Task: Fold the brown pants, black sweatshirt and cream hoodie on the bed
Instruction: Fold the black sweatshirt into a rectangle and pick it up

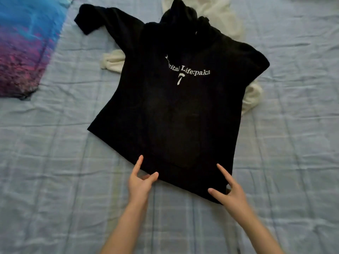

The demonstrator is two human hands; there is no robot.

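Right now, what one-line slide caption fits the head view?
Left hand and right hand at the hem of a black sweatshirt spread print-up on the bed, cream hoodie beneath.

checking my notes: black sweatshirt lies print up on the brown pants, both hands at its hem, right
No: the head view shows the black sweatshirt lying on the cream hoodie, not brown pants. Print up, left hand and right hand at its hem: correct.

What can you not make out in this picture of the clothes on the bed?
- Cream hoodie: head view, mostly covered by the black sweatshirt.
- Print: head view, first letters hidden by a fold.
- Colourful cloth: head view, cut by the left edge.
- Right hand: head view, hem hides its grip.
- Brown pants: nowhere in view.
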